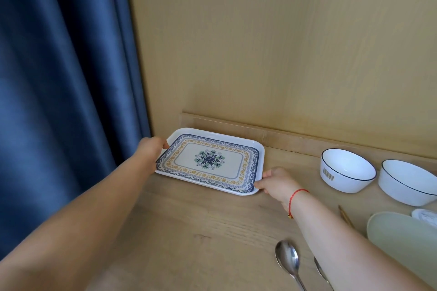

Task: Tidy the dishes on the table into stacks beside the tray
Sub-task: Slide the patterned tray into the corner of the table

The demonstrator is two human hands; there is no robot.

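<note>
At the right edge, a pale plate [402, 241] and bowl [406, 182] are cut off

One rectangular white plastic tray with a blue and yellow floral pattern [210, 160] is counted at the far left. Two white ceramic bowls with dark rims [347, 171] [408, 182] are counted far right. One pale green plate [402, 236] and two steel spoons [288, 261] [320, 271] are counted near right.

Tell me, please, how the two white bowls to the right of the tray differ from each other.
The left bowl carries a small striped mark on its side; the right bowl shows none. The left bowl looks narrower, the right bowl wider. The left bowl stands nearer the tray; the right bowl is cut by the picture's edge. Both are white, dark-rimmed, upright and empty.
</note>
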